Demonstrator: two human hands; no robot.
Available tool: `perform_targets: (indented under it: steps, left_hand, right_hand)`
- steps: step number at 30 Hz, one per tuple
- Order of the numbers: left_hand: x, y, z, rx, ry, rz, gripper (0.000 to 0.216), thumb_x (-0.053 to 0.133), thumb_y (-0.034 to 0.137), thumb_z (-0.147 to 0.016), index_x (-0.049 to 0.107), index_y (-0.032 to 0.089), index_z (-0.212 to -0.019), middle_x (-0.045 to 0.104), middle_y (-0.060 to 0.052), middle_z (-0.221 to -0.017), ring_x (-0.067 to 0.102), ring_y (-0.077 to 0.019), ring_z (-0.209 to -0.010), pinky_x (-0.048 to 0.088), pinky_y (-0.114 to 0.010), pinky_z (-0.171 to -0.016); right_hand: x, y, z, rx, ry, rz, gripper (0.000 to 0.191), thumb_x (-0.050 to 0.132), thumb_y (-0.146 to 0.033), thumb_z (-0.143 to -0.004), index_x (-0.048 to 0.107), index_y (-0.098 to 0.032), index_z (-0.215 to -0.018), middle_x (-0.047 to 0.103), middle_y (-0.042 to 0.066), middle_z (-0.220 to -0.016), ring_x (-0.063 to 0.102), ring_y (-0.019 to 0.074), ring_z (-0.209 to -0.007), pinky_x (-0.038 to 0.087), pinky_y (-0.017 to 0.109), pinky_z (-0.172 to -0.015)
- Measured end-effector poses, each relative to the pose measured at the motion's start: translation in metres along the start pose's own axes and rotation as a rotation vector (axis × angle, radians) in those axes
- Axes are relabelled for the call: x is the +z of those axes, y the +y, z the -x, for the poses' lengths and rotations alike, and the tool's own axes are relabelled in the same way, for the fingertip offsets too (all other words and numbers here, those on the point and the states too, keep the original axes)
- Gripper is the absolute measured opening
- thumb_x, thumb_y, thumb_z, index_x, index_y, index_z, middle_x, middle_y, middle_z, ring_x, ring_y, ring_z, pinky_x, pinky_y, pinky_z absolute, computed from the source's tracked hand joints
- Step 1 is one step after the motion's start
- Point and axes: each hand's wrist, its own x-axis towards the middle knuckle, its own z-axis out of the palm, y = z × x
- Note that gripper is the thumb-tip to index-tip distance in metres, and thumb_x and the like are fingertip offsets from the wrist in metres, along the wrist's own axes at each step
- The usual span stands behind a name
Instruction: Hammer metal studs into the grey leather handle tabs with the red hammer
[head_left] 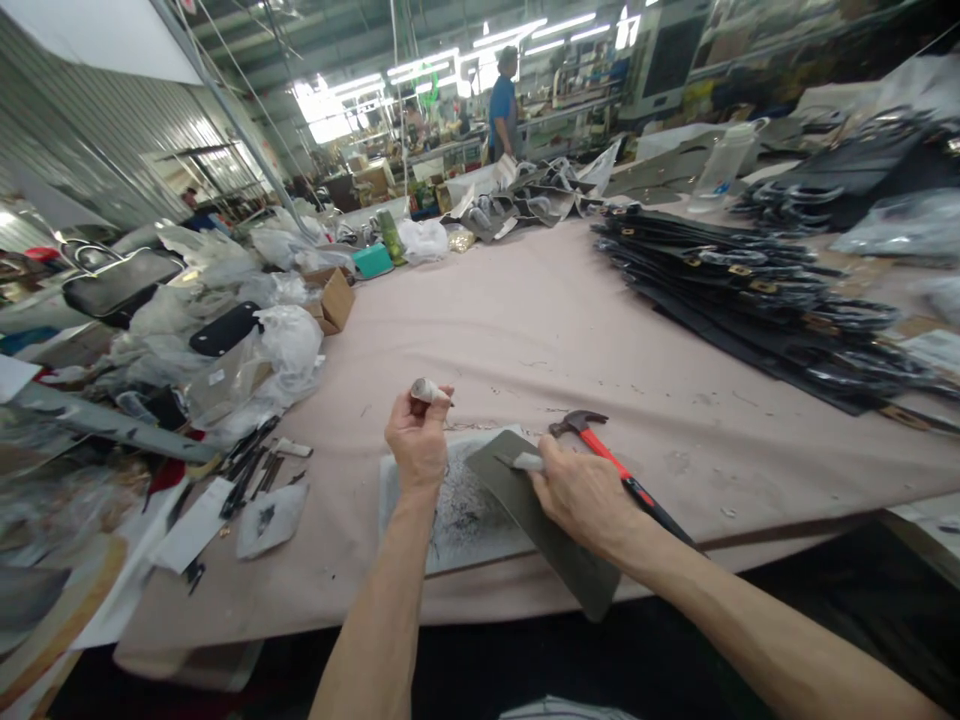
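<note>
My left hand (417, 445) is closed around a small whitish cylinder (424, 389), its round end turned toward me. My right hand (581, 488) is closed on a short white piece (529, 461) with a thin dark tip, over a grey-green flat panel (551, 530). I cannot tell whether its other fingers also grip the panel. The panel lies slanted across a speckled pale board (469, 510), its lower end passing the table's front edge. Just beyond my right hand is a claw hammer (600, 448) with a red and black handle, partly hidden by the hand and forearm.
A pink-beige cloth covers the table (480, 320). Stacked black bag pieces (735, 290) lie at right, beside a clear bottle (724, 170). Hand tools (251, 465), plastic bags (285, 350) and a cardboard box (334, 298) line the left. A person in blue (502, 105) stands far back.
</note>
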Motion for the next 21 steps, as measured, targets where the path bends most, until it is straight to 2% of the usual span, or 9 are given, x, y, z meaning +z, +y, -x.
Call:
perform_targets:
  steps: [2,4,7,9,13,16,19,21]
  left_hand:
    - [0.001,-0.011,0.015,-0.095,-0.071,-0.013,0.031,0.082,0.036,-0.077,0.070,0.015,-0.097,0.077,-0.006,-0.091,0.071,-0.0149,-0.083,0.057,-0.027,-0.080]
    - [0.004,-0.035,0.035,-0.223,-0.154,-0.015,0.029,0.081,0.037,-0.077,0.070,0.015,-0.093,0.076,-0.005,-0.088,0.070,-0.0148,-0.082,0.055,-0.026,-0.079]
    - [0.011,-0.072,0.057,-0.355,-0.241,0.009,0.029,0.081,0.039,-0.076,0.067,0.016,-0.088,0.075,-0.004,-0.086,0.069,-0.0154,-0.081,0.055,-0.027,-0.080]
    - [0.017,-0.087,0.062,-0.401,-0.271,0.040,0.032,0.082,0.041,-0.074,0.066,0.017,-0.089,0.076,-0.005,-0.089,0.071,-0.0171,-0.085,0.056,-0.029,-0.083]
    - [0.023,-0.101,0.059,-0.454,-0.358,0.054,0.035,0.083,0.040,-0.073,0.066,0.018,-0.095,0.077,-0.007,-0.093,0.073,-0.0200,-0.090,0.057,-0.035,-0.090]
    - [0.019,-0.109,0.059,-0.468,-0.392,0.017,0.033,0.082,0.039,-0.073,0.066,0.017,-0.093,0.077,-0.007,-0.091,0.073,-0.0201,-0.088,0.057,-0.035,-0.089]
    - [0.013,-0.114,0.061,-0.449,-0.414,-0.003,0.027,0.078,0.036,-0.077,0.066,0.017,-0.093,0.077,-0.006,-0.091,0.073,-0.0192,-0.087,0.057,-0.033,-0.086]
    - [0.009,-0.114,0.061,-0.432,-0.451,-0.007,0.023,0.075,0.033,-0.080,0.066,0.018,-0.094,0.077,-0.006,-0.091,0.072,-0.0186,-0.087,0.056,-0.032,-0.086]
  right_hand:
    - [0.014,-0.005,0.002,0.086,-0.022,-0.124,0.018,0.049,-0.029,-0.101,0.054,-0.016,-0.111,0.072,0.011,-0.086,0.070,0.0296,-0.077,0.035,0.035,-0.061]
    - [0.034,-0.009,0.005,0.131,-0.039,-0.234,0.016,0.048,-0.029,-0.103,0.054,-0.017,-0.110,0.073,0.010,-0.089,0.072,0.0290,-0.082,0.036,0.034,-0.062]
    - [0.058,-0.014,0.010,0.160,-0.018,-0.348,0.018,0.045,-0.027,-0.105,0.055,-0.017,-0.115,0.074,0.011,-0.099,0.073,0.0279,-0.091,0.041,0.033,-0.067]
    - [0.065,-0.017,0.012,0.154,0.007,-0.361,0.023,0.044,-0.025,-0.104,0.054,-0.016,-0.123,0.074,0.012,-0.106,0.073,0.0281,-0.094,0.044,0.034,-0.071]
    - [0.069,-0.023,0.013,0.124,-0.046,-0.348,0.027,0.042,-0.024,-0.104,0.056,-0.013,-0.125,0.073,0.015,-0.108,0.072,0.0302,-0.095,0.047,0.036,-0.074]
    - [0.073,-0.021,0.014,0.145,-0.080,-0.443,0.032,0.042,-0.031,-0.105,0.056,-0.013,-0.127,0.073,0.015,-0.109,0.071,0.0321,-0.100,0.049,0.039,-0.080]
    - [0.080,0.000,0.017,0.181,-0.019,-0.593,0.040,0.040,-0.043,-0.106,0.055,-0.016,-0.130,0.071,0.013,-0.114,0.069,0.0310,-0.103,0.050,0.041,-0.085]
    - [0.085,0.026,0.020,0.209,0.082,-0.561,0.041,0.039,-0.044,-0.105,0.057,-0.015,-0.127,0.068,0.013,-0.113,0.066,0.0301,-0.102,0.050,0.041,-0.087]
